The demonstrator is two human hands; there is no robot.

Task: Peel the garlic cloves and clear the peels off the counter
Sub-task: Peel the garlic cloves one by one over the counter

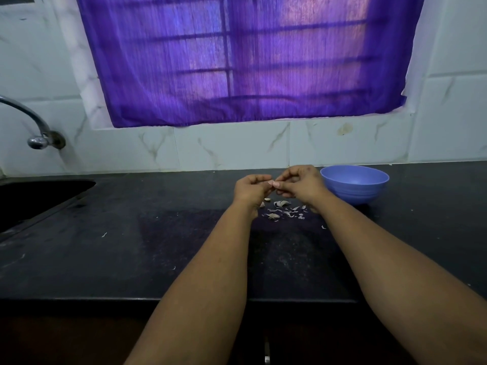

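My left hand (250,189) and my right hand (300,184) meet above the black counter (158,246), fingertips pinched together on a small garlic clove (272,184) that is mostly hidden between them. Under the hands lies a scatter of several pale garlic peels (283,210). A loose clove (267,199) rests on the counter just below my left hand. A blue bowl (354,184) stands right of my right hand, close to it; its inside is not visible.
A dark sink (34,198) is set into the counter at the far left, with a metal tap (37,127) on the tiled wall above. A purple curtain (237,61) covers the window. Stray peel bits (104,235) lie left and right of the pile.
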